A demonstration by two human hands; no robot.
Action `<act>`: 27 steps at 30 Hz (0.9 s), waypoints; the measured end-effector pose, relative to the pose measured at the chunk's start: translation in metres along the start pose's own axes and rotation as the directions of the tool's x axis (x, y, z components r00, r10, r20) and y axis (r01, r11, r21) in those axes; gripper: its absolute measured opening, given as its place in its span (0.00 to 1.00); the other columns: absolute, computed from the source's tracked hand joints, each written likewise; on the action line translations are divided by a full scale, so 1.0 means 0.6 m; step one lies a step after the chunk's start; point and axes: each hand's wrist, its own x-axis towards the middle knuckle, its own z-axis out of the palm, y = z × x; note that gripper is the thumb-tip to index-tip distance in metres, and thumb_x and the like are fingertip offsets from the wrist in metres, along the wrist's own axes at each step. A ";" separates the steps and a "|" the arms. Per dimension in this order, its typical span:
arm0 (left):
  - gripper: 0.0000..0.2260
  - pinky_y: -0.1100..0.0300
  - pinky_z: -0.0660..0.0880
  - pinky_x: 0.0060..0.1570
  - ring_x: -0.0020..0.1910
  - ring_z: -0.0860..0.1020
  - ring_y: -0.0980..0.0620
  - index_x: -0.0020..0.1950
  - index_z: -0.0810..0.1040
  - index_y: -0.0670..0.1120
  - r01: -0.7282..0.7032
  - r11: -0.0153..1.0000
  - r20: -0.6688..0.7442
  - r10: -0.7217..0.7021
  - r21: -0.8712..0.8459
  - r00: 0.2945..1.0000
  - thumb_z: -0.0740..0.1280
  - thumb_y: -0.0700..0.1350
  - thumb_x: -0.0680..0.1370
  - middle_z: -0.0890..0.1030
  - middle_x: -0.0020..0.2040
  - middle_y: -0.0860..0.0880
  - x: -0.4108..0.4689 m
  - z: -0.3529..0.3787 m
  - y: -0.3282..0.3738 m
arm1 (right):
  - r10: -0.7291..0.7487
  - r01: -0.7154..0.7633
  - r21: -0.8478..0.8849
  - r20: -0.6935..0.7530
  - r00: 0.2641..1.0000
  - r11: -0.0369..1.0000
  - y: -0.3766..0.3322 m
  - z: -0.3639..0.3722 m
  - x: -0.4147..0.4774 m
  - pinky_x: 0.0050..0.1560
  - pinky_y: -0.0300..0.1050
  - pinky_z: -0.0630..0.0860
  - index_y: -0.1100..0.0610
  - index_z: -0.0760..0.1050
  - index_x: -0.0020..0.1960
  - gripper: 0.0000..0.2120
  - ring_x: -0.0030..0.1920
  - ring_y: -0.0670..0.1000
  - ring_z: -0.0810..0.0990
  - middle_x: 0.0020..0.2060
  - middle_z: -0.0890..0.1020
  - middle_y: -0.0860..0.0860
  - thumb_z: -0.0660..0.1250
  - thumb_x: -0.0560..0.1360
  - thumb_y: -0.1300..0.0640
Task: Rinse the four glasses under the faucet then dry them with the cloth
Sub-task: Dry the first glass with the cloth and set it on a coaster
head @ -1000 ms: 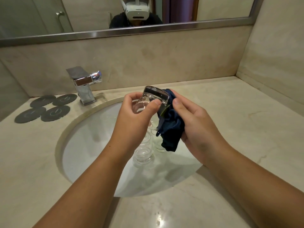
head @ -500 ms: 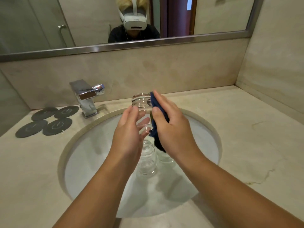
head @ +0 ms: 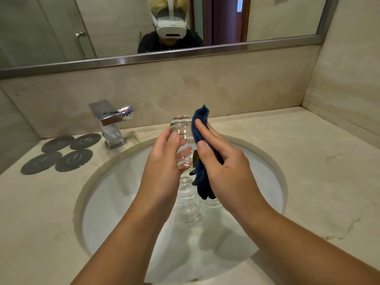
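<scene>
Left hand (head: 162, 165) fingers (head: 163, 136) curl round a glass (head: 182, 128). Beside them, right hand (head: 226, 163) fingers (head: 205, 130) pinch blue cloth (head: 200, 117) against it.

One head-worn wide-angle view, forward and down, close over sink (head: 107, 202) and faucet (head: 111, 124), mirror (head: 61, 27) above.

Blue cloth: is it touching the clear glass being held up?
Touching. Head view: the right hand holds the dark blue cloth against the clear glass, on its side, with no gap.
</scene>
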 end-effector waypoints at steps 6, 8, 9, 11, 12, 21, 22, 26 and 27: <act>0.22 0.52 0.76 0.63 0.64 0.83 0.56 0.74 0.78 0.57 0.019 1.000 0.013 -0.019 -0.012 1.000 0.62 0.63 0.82 0.86 0.63 0.55 -0.008 0.006 0.010 | 0.111 -0.111 0.161 0.009 0.994 0.981 -0.002 -0.008 0.005 0.74 0.47 0.73 0.40 0.73 0.77 0.19 0.68 0.36 0.78 0.66 0.82 0.34 0.62 0.87 0.52; 0.28 0.51 0.73 0.70 0.67 0.79 0.59 0.72 0.75 0.65 -0.008 0.998 0.016 0.006 0.065 1.000 0.61 0.73 0.74 0.81 0.68 0.60 -0.010 0.006 0.012 | 0.097 -0.099 0.155 0.022 0.995 0.983 -0.005 -0.010 0.003 0.75 0.47 0.72 0.41 0.73 0.77 0.19 0.69 0.35 0.77 0.67 0.81 0.34 0.63 0.87 0.52; 0.30 0.50 0.72 0.73 0.70 0.77 0.59 0.71 0.74 0.66 -0.028 0.994 0.015 0.027 0.104 1.000 0.61 0.76 0.72 0.79 0.69 0.62 -0.011 0.006 0.012 | 0.087 -0.091 0.153 0.030 0.996 0.984 -0.007 -0.011 0.003 0.75 0.47 0.71 0.41 0.73 0.77 0.19 0.69 0.35 0.77 0.67 0.81 0.34 0.62 0.87 0.52; 0.29 0.51 0.74 0.71 0.69 0.77 0.59 0.70 0.75 0.67 -0.076 0.983 0.029 0.072 0.169 0.997 0.64 0.79 0.73 0.81 0.64 0.65 -0.014 0.005 0.014 | 0.057 -0.062 0.140 0.036 0.998 0.988 -0.009 -0.011 0.000 0.75 0.46 0.71 0.42 0.73 0.77 0.19 0.70 0.35 0.76 0.68 0.81 0.35 0.62 0.87 0.51; 0.27 0.52 0.75 0.67 0.66 0.79 0.60 0.68 0.76 0.66 -0.095 0.982 0.034 0.091 0.165 0.995 0.66 0.77 0.74 0.83 0.60 0.67 -0.013 0.004 0.014 | 0.035 -0.039 0.129 0.033 0.999 0.991 -0.010 -0.009 -0.003 0.75 0.44 0.71 0.42 0.73 0.77 0.19 0.70 0.34 0.75 0.69 0.80 0.35 0.61 0.87 0.51; 0.22 0.38 0.77 0.70 0.63 0.85 0.45 0.66 0.84 0.51 -0.031 0.999 0.013 0.031 -0.021 0.999 0.69 0.64 0.80 0.88 0.60 0.48 -0.011 -0.006 0.014 | -0.176 0.179 -0.072 0.056 0.983 0.981 -0.007 0.013 -0.016 0.72 0.28 0.64 0.47 0.77 0.74 0.18 0.76 0.33 0.66 0.77 0.73 0.41 0.65 0.86 0.58; 0.23 0.41 0.78 0.69 0.62 0.86 0.46 0.64 0.84 0.52 -0.033 0.999 0.012 0.033 -0.004 0.999 0.71 0.66 0.77 0.88 0.57 0.52 -0.011 -0.005 0.013 | -0.157 0.159 -0.052 0.044 0.987 0.986 -0.007 0.009 -0.012 0.74 0.30 0.65 0.46 0.76 0.74 0.18 0.76 0.33 0.67 0.77 0.73 0.40 0.64 0.86 0.57; 0.18 0.57 0.78 0.52 0.48 0.84 0.56 0.56 0.84 0.55 -0.056 0.998 0.017 0.056 0.002 0.998 0.70 0.64 0.73 0.86 0.45 0.60 -0.018 0.007 0.015 | 0.033 -0.032 0.151 -0.008 0.999 0.988 -0.008 -0.005 0.002 0.74 0.48 0.73 0.43 0.76 0.75 0.17 0.70 0.39 0.78 0.68 0.82 0.39 0.60 0.88 0.52; 0.17 0.59 0.77 0.50 0.46 0.83 0.56 0.56 0.84 0.55 -0.063 0.998 0.017 0.063 -0.009 0.998 0.69 0.63 0.74 0.86 0.44 0.59 -0.019 0.009 0.014 | 0.074 -0.071 0.184 -0.009 0.997 0.980 -0.008 -0.004 0.003 0.74 0.50 0.74 0.44 0.77 0.74 0.17 0.67 0.40 0.80 0.64 0.84 0.39 0.59 0.88 0.52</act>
